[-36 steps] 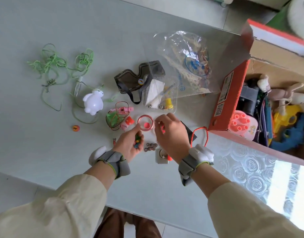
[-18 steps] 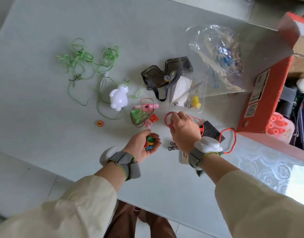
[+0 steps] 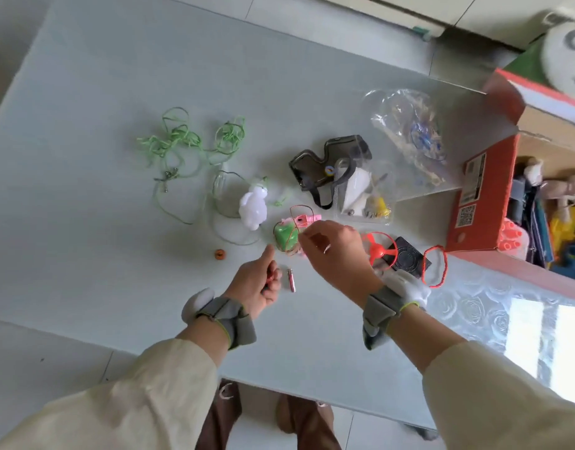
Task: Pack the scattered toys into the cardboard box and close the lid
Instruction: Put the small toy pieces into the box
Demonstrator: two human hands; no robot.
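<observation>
Step in hand: gathering the small loose toys; packing is judged partly done. The left hand (image 3: 257, 282) is curled, thumb raised, its fingers closed round small pieces (image 3: 270, 277), of which only a red edge shows. The right hand (image 3: 339, 254) hovers at the green toy (image 3: 284, 237), fingertips drawn together; whether they pinch its wire cannot be told. The cardboard box (image 3: 484, 196) stands at the right of the tabletop (image 3: 101, 92), lid (image 3: 503, 92) open, toys inside. The next move calls for a secure hold on the green toy, then a carry to the box.
</observation>
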